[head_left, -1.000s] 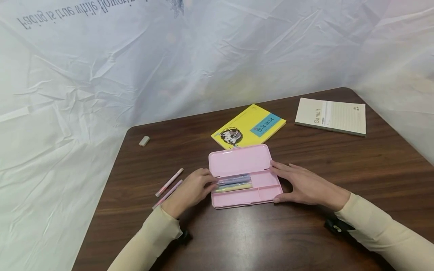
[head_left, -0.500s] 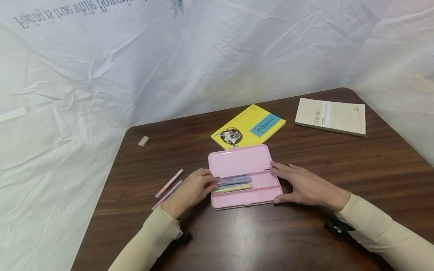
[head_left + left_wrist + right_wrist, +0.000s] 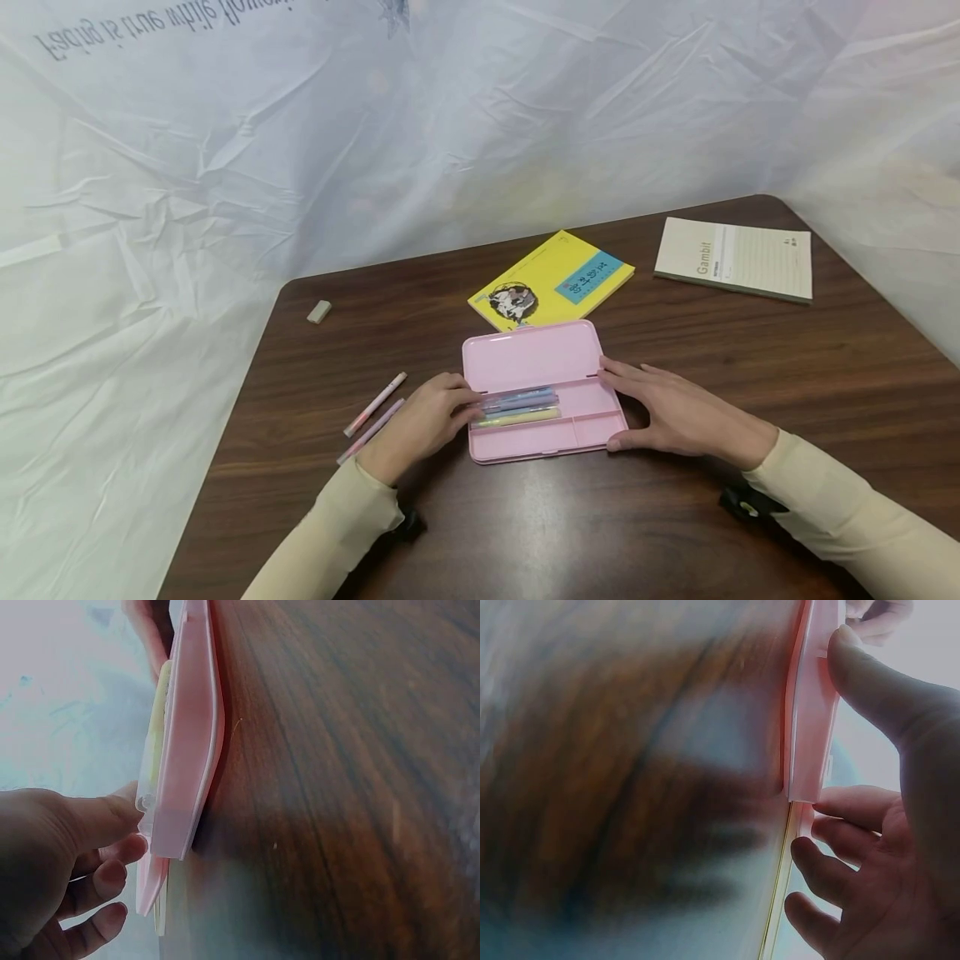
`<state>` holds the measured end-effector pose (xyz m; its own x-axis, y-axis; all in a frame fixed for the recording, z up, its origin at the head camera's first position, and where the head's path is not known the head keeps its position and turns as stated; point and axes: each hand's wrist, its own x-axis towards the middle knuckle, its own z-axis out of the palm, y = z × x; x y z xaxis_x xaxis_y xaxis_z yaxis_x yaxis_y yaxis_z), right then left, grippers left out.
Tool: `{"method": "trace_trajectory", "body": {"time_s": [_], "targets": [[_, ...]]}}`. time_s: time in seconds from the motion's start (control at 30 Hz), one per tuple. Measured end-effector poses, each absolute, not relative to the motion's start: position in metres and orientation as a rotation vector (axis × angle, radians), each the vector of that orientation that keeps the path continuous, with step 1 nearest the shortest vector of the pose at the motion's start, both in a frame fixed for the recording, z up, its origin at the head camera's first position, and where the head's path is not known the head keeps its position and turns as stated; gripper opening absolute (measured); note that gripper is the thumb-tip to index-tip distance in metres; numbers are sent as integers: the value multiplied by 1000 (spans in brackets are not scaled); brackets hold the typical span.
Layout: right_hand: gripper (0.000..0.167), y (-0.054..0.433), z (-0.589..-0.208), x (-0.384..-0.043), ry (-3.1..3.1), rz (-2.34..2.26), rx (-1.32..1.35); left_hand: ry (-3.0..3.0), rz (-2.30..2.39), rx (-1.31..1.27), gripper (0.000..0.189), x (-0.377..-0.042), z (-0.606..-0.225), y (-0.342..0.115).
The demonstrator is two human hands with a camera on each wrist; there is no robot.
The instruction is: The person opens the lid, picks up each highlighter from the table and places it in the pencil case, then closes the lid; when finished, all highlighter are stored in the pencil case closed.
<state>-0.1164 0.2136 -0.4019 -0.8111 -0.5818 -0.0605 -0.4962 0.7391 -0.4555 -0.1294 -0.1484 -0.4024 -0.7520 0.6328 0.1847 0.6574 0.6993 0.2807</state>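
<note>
A pink pencil case [image 3: 525,442] lies with its lid raised back on the dark wooden table. Several capped markers, among them a yellow marker [image 3: 521,417], lie side by side in its long rear compartment. My left hand [image 3: 423,421] is at the case's left end, thumb and fingers pinching the markers' ends; in the left wrist view, the thumb touches the yellow marker's clear end [image 3: 145,801]. My right hand [image 3: 667,408] holds the case's right side, thumb at the front corner and fingers near the hinge. Two markers [image 3: 375,406] lie left of the case, one partly hidden by my left wrist.
A yellow booklet [image 3: 551,279] lies right behind the lid. A cream notebook [image 3: 735,258] is at the back right, and a small eraser [image 3: 319,312] at the back left. White cloth [image 3: 465,125] hangs behind the table.
</note>
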Motion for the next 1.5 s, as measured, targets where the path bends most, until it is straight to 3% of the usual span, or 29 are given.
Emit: {"method": "trace_trajectory", "body": {"time_s": [0.4, 0.8, 1.17, 1.5], "targets": [[98, 214, -401, -116, 2741, -629, -850, -2799, -542, -981, 17, -124, -394, -157], [99, 211, -405, -116, 2735, -641, -858, -2823, -499, -644, 15, -100, -392, -237], [100, 217, -403, -117, 2735, -648, -854, -2827, -508, -396, 23, -65, -396, -279], [97, 217, -404, -119, 2721, -659, -883, -2902, -605, -193, 38, -38, -404, -288]]}}
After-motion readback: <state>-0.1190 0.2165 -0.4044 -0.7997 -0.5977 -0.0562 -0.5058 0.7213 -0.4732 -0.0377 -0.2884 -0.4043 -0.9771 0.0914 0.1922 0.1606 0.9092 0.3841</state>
